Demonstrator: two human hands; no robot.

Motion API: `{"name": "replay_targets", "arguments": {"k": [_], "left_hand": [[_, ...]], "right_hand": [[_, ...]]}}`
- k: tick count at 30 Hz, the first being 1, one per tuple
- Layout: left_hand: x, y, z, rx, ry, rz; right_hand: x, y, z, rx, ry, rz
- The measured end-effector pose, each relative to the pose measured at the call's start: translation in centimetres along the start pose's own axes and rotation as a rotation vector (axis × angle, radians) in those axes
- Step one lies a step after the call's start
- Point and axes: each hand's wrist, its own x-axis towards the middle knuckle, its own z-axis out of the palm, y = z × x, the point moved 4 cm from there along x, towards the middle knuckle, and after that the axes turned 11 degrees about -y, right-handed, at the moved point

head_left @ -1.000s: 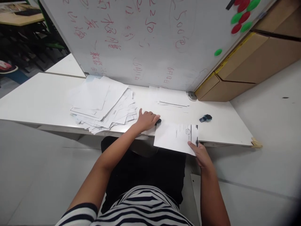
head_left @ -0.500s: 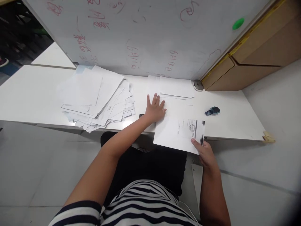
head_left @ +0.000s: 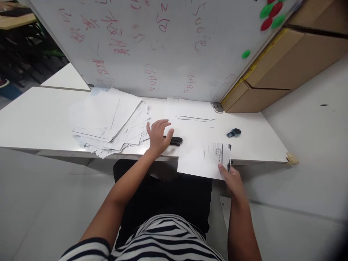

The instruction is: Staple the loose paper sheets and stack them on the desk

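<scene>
My right hand (head_left: 233, 180) pinches the near right corner of a printed white sheet (head_left: 202, 159) that lies half over the front edge of the white table (head_left: 40, 119). My left hand (head_left: 158, 136) hovers with spread fingers just above a black stapler (head_left: 174, 140) on the table, between the sheet and a loose heap of white papers (head_left: 110, 121). The hand covers the stapler's left end; I cannot tell if it touches it.
A neat small stack of sheets (head_left: 194, 110) lies at the back by the whiteboard (head_left: 152, 43). A small dark clip-like object (head_left: 233, 133) sits to the right. Cardboard boxes (head_left: 285, 69) stand at the right rear. Coloured magnets (head_left: 268, 16) stick to the board.
My left hand drew back from the paper area to the left and now hovers over the black stapler. The right hand still holds the sheet's corner. The camera tilted slightly up.
</scene>
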Motion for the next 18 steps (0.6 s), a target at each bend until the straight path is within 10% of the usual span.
{"name": "replay_targets", "arguments": {"k": [4, 7, 18], "left_hand": [[-2.3, -2.4, 1.6, -0.014, -0.360, 0.077], [-2.6, -3.5, 2.3, -0.066, -0.395, 0.095], [-2.9, -3.6, 2.8, -0.027, -0.317, 0.103]], "right_hand": [[-0.8, 0.7, -1.9, -0.066, 0.324, -0.020], [-1.4, 0.9, -1.7, 0.096, 0.488, -0.150], [-1.5, 0.8, 0.9, 0.184, 0.285, -0.187]]}}
